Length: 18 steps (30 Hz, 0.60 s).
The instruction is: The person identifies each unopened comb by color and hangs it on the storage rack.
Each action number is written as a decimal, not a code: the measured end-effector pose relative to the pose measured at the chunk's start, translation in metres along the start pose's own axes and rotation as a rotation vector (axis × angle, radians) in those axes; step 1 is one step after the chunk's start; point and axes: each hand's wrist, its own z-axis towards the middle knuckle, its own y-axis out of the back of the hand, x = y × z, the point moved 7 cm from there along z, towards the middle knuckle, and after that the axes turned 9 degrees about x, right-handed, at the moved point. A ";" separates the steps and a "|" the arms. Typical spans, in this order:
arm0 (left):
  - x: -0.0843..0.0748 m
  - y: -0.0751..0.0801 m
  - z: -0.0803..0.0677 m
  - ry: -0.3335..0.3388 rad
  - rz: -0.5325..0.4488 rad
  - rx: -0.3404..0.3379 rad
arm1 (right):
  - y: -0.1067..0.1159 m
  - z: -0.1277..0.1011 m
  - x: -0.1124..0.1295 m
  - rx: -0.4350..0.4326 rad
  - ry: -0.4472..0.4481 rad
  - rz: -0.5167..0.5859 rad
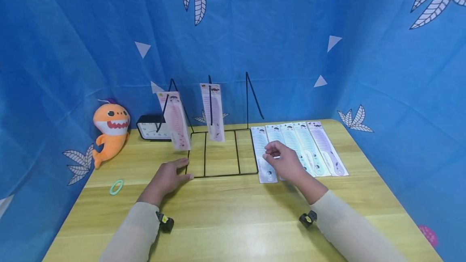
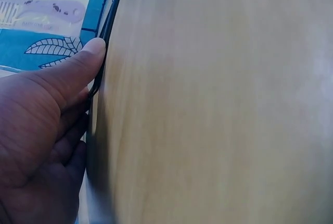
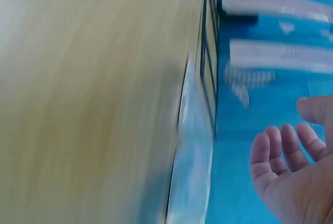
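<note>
A black wire display rack (image 1: 221, 175) with three upright hooks stands on the table. My left hand (image 1: 166, 179) rests at its front left corner; in the left wrist view the thumb (image 2: 86, 60) lies along the wire. A packaged pink comb (image 1: 175, 122) hangs from the left hook and a packaged lilac comb (image 1: 214, 112) from the middle one. The right hook (image 1: 255, 94) carries nothing. My right hand (image 1: 285, 163), fingers loosely bent and holding nothing, hovers over a row of several packaged combs. The nearest is a blue comb (image 1: 260, 142); a purple comb (image 1: 325, 146) lies at the right end.
At the back left stands a black-framed clock (image 1: 154, 129), partly behind the pink comb. An orange plush shark (image 1: 112, 128) leans against the blue curtain (image 1: 291, 11) beside it. A mint-green ring (image 1: 116, 187) lies on the wooden table (image 1: 233, 221) at left.
</note>
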 end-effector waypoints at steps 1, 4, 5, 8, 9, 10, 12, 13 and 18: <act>0.000 0.000 0.000 0.000 0.002 0.000 | 0.010 -0.005 -0.008 -0.017 -0.007 -0.032; 0.001 0.002 -0.001 0.001 0.007 0.002 | 0.041 -0.019 -0.034 -0.068 -0.037 -0.132; 0.000 0.002 -0.001 0.003 0.007 0.005 | 0.052 -0.023 -0.043 -0.085 -0.054 -0.162; 0.000 0.003 -0.002 0.016 0.002 0.009 | 0.080 -0.036 -0.070 -0.104 -0.137 -0.231; 0.000 0.004 -0.002 0.018 0.003 0.013 | 0.089 -0.039 -0.080 -0.108 -0.169 -0.249; -0.001 0.004 -0.002 0.017 0.004 0.016 | 0.097 -0.042 -0.089 -0.111 -0.201 -0.263; -0.001 0.004 -0.002 0.019 0.004 0.017 | 0.113 -0.048 -0.107 -0.114 -0.264 -0.273; -0.001 0.003 -0.002 0.018 0.005 0.017 | 0.120 -0.050 -0.115 -0.118 -0.284 -0.282; -0.001 0.001 0.000 0.012 0.008 0.021 | 0.147 -0.056 -0.146 -0.095 -0.349 -0.300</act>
